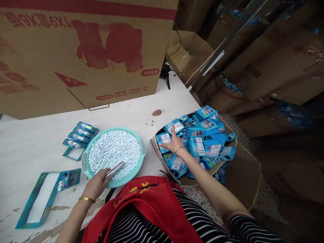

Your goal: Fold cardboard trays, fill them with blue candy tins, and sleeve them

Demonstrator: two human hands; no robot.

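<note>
In the head view, the left hand curls round a metal tube, its near end hidden, over pale-blue pellets in a turquoise basin. Right, the spread right hand touches blue cartons; any grip is unclear.

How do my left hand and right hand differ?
Your left hand grips a silvery metal tool at the teal basin; your right hand holds no tool and touches the blue boxes. The left wears a thick gold-coloured bangle, the right a thin bracelet. Both are ungloved.
</note>
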